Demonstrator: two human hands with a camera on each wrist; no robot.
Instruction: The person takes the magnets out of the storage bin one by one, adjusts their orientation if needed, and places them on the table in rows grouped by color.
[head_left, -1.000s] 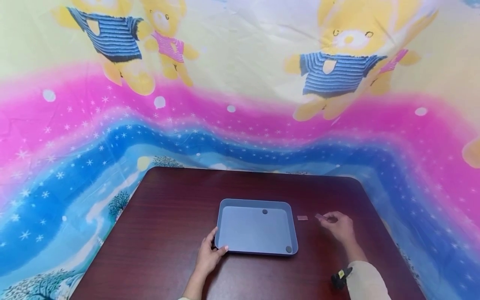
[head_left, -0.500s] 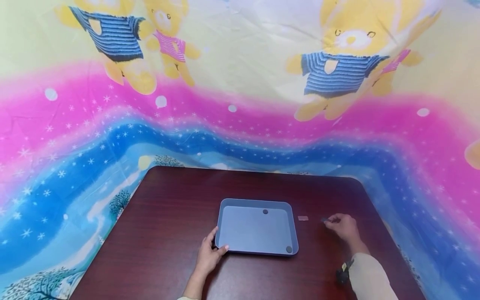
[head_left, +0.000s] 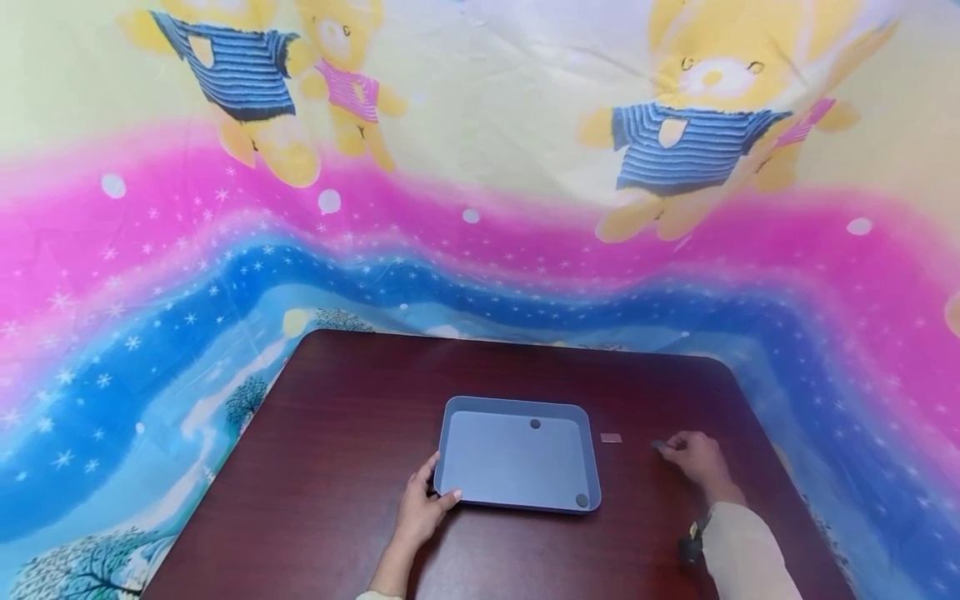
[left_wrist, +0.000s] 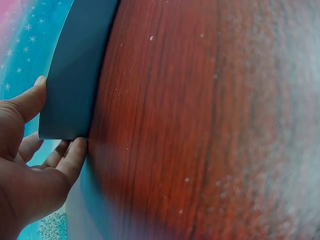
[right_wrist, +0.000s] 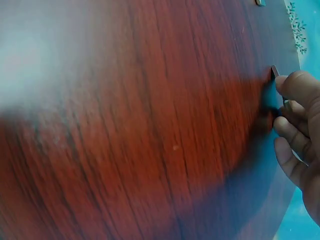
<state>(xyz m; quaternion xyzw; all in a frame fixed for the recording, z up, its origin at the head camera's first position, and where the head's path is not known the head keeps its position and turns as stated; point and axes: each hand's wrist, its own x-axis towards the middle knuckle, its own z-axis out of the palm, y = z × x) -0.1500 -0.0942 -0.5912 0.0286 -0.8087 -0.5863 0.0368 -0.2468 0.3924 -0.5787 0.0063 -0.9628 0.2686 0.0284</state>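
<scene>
A shallow grey-blue tray (head_left: pixel 517 462) stands on the dark red-brown table, with two small dark round discs inside, one disc (head_left: pixel 535 424) near the back and another disc (head_left: pixel 582 500) in the front right corner. My left hand (head_left: pixel 420 510) grips the tray's front left corner, thumb at the rim and fingers against the side. To the right of the tray, my right hand (head_left: pixel 697 457) pinches a small thin flat piece (head_left: pixel 658 445) close to the tabletop; the fingers hide part of it. A small pinkish rectangular piece (head_left: pixel 611 437) lies flat between the tray and that hand.
The wood-grain table (head_left: pixel 360 417) has rounded far corners. A cloth backdrop (head_left: pixel 480 275) printed with bears and snowflakes surrounds it closely at the back and sides. A black device (head_left: pixel 692 543) sits at my right wrist.
My right hand has shifted slightly to the right and nearer. The piece in its fingers looked pinkish before and appears dark grey now. My left hand keeps its grip on the tray.
</scene>
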